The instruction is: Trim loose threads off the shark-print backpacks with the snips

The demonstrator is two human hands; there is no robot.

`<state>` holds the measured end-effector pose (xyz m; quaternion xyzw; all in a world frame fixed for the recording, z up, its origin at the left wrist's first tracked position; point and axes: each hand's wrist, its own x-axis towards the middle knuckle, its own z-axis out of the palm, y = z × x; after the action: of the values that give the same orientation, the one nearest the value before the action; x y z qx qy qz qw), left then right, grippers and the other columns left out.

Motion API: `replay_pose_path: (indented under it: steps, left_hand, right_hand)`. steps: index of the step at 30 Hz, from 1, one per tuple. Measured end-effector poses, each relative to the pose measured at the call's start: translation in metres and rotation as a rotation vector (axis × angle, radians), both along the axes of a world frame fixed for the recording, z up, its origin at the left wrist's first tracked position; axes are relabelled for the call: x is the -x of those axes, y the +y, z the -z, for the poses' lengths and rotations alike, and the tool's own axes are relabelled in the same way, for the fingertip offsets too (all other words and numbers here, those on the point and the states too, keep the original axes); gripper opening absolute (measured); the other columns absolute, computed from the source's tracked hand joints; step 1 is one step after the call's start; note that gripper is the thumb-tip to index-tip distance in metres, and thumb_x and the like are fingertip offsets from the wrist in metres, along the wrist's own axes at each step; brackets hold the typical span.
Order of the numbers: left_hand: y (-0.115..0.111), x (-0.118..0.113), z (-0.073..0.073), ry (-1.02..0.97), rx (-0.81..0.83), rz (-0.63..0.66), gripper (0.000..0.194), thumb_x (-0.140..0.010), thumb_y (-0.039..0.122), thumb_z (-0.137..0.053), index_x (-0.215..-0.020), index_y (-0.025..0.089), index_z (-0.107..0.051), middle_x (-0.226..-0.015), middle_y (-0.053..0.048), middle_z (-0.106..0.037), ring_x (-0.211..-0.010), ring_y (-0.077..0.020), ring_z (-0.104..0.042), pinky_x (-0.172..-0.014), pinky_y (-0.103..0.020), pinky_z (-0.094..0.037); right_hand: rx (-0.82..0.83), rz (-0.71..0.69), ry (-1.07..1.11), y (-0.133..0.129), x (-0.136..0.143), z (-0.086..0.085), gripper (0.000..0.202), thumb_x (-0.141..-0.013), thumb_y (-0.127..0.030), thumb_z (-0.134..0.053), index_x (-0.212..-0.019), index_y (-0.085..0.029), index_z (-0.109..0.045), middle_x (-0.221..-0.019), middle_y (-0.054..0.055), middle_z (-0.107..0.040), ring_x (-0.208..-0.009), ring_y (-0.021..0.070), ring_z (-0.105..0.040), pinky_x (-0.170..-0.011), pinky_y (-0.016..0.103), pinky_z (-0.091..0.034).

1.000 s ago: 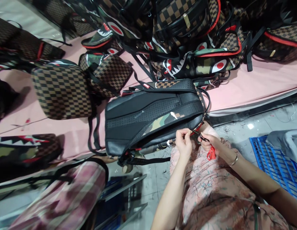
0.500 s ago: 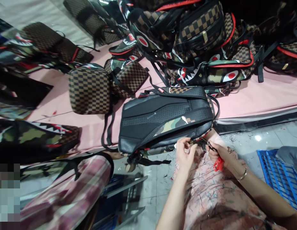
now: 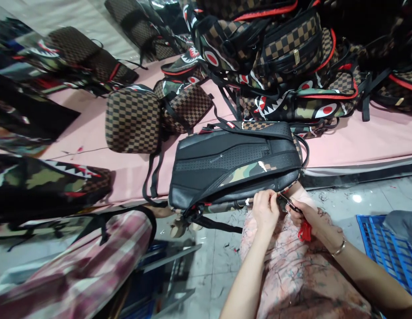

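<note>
Work on the bag [image 3: 206,155], lying straps up at the centre of the frame on the pink table [image 3: 368,139], looks under way: the snips [image 3: 291,203] point at its lower-right edge. How much trimming is done or left cannot be told, as its underside is hidden. More bags [image 3: 288,44] lie piled at upper right, touched by neither hand. The left hand [image 3: 266,208], right of centre, has thumb and fingers drawn together at that edge; anything pinched is too small to make out. The right hand [image 3: 303,215], just beside, grips the snips, blade gap unclear.
</note>
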<state>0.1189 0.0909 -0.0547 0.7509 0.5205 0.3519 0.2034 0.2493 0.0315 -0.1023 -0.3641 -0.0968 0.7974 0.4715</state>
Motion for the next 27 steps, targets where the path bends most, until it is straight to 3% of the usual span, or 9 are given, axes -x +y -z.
replay_pose_path:
  steps: [13, 20, 22, 24, 26, 27]
  left_hand:
    - [-0.003, 0.000, 0.001, -0.181, 0.099, 0.014, 0.018, -0.081, 0.023, -0.048, -0.065, 0.019, -0.054, -0.066, -0.001, -0.055, -0.069, -0.0166, -0.048, -0.066, -0.030, -0.037]
    - [-0.009, -0.003, -0.011, -0.199, 0.094, 0.017, 0.019, -0.082, 0.022, -0.048, -0.064, 0.019, -0.055, -0.066, -0.002, -0.059, -0.067, -0.0163, -0.052, -0.065, -0.030, -0.041]
    - [-0.011, 0.003, -0.021, -0.185, 0.097, 0.119, 0.021, -0.084, 0.024, -0.047, -0.065, 0.020, -0.056, -0.067, -0.002, -0.061, -0.069, -0.0156, -0.055, -0.068, -0.030, -0.044]
    - [-0.011, 0.016, -0.030, -0.098, 0.065, 0.311, 0.022, -0.086, 0.025, -0.043, -0.073, 0.021, -0.060, -0.075, -0.002, -0.064, -0.080, -0.0167, -0.058, -0.080, -0.033, -0.044]
    - [-0.005, 0.032, -0.035, 0.090, -0.019, 0.456, 0.021, -0.084, 0.032, -0.048, -0.095, 0.021, -0.061, -0.099, -0.006, -0.065, -0.105, -0.0222, -0.053, -0.096, -0.042, -0.036]
    - [0.000, 0.041, -0.034, 0.205, -0.072, 0.461, 0.034, -0.081, 0.037, -0.053, -0.110, 0.020, -0.057, -0.115, -0.010, -0.060, -0.116, -0.0264, -0.047, -0.102, -0.047, -0.030]
  right_hand:
    - [0.044, -0.063, 0.111, 0.007, 0.003, -0.003, 0.037, -0.076, -0.052, -0.056, -0.068, -0.018, -0.042, -0.043, -0.011, -0.024, -0.035, 0.0036, -0.015, -0.033, 0.017, -0.018]
    - [0.082, 0.010, 0.017, 0.001, 0.010, -0.025, 0.039, -0.069, -0.049, -0.064, -0.062, -0.019, -0.040, -0.044, -0.010, -0.026, -0.037, 0.0040, -0.021, -0.034, 0.017, -0.021]
    - [0.093, 0.033, -0.003, -0.003, 0.009, -0.028, 0.042, -0.067, -0.050, -0.066, -0.058, -0.018, -0.039, -0.044, -0.009, -0.025, -0.038, 0.0041, -0.021, -0.035, 0.017, -0.022]
    - [0.080, 0.038, 0.027, -0.009, 0.005, -0.026, 0.042, -0.069, -0.051, -0.065, -0.058, -0.018, -0.040, -0.045, -0.010, -0.020, -0.038, 0.0036, -0.018, -0.035, 0.016, -0.021]
    - [0.052, 0.065, 0.061, -0.015, -0.003, -0.019, 0.039, -0.072, -0.051, -0.062, -0.063, -0.018, -0.044, -0.047, -0.010, -0.015, -0.038, 0.0036, -0.014, -0.034, 0.016, -0.020]
    - [0.039, 0.089, 0.068, -0.020, -0.008, -0.014, 0.036, -0.074, -0.051, -0.061, -0.067, -0.018, -0.046, -0.048, -0.010, -0.014, -0.039, 0.0037, -0.012, -0.035, 0.016, -0.020]
